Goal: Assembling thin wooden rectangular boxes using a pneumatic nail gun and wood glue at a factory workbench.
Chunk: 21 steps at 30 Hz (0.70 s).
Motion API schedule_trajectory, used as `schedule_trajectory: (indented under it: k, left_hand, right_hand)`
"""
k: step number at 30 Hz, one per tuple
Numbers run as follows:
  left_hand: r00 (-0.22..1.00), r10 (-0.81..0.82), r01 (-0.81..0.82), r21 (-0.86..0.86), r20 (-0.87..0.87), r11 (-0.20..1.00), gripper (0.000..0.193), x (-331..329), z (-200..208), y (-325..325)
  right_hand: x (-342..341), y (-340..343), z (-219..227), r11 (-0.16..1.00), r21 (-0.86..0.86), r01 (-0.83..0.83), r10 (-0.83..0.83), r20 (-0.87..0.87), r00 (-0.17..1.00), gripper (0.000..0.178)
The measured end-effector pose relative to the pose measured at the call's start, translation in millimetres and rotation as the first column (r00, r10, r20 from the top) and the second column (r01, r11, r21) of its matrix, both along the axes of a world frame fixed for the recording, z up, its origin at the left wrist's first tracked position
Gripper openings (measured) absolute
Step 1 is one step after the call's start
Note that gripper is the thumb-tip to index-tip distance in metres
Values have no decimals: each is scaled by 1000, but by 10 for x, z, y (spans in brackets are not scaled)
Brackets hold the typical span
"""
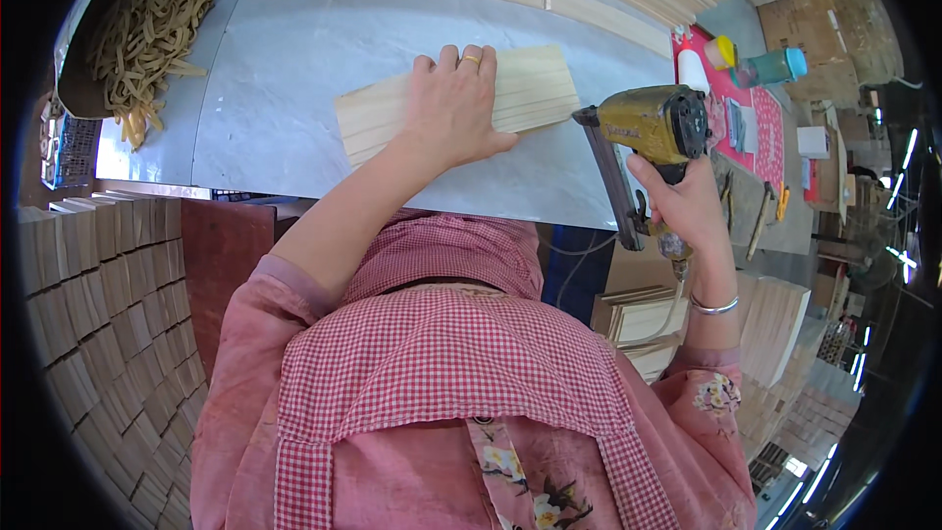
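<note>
Head view: middle of the wooden panel (535, 88) is hidden under the left hand (453, 110); only its left and right ends show. Nail gun (648, 142) nose hangs past the near counter (285, 88) edge, tip hard to make out; hose below the grip is blurred. Left hand lies flat, palm down, fingers together and extended, pressing the panel at counter centre, arm reaching far from the body. Right hand (687, 206) is clamped around the gun's grip, wrist raised, gun held right of the panel, just beside its right end, not touching. Bin of wood strips (147, 25) far left, cut off by the rim.
</note>
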<state>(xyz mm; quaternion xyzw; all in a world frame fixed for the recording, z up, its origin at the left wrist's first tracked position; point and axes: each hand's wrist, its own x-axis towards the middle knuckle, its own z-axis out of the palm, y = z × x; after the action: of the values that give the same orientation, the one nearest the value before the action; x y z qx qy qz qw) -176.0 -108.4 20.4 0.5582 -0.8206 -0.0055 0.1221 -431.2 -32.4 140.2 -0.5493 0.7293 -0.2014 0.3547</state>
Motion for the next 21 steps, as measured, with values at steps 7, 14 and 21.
schedule_trajectory:
  k: [7,14,21]
  left_hand:
    - [1000,6,-6,62,1,998,105,30,16,24]
    - [999,14,-16,-95,-30,995,118,660,-4,338]
    - [990,85,-82,29,-115,996,99,625,10,359]
  right_hand:
    - [91,-78,130,998,29,-48,51,-100,994,27]
    - [213,36,192,991,-61,-123,111,-175,978,29]
    - [425,124,116,988,-54,-148,146,-41,988,29]
